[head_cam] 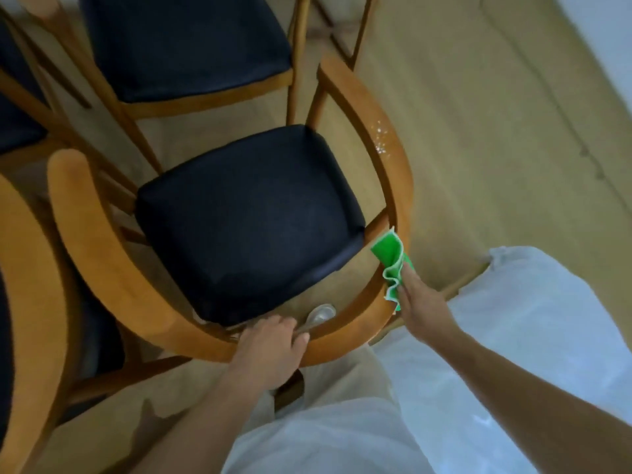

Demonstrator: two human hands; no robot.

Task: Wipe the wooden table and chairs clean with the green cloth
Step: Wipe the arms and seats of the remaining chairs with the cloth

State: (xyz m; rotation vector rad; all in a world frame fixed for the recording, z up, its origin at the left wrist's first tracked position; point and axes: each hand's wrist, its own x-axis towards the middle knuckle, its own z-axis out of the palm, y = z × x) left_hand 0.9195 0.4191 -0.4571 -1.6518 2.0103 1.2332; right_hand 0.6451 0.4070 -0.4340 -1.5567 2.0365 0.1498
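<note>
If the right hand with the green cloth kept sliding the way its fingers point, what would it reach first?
Probably the white specks farther along the chair's curved wooden rail; the right hand presses the green cloth on that rail.

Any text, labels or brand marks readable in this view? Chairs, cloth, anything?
None. No readable text on the chair, its seat, the green cloth or the spoon. The white specks on the chair rail are spots, not writing.

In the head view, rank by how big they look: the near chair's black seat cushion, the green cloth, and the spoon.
1. black seat cushion
2. green cloth
3. spoon, partly hidden by the left hand
</note>
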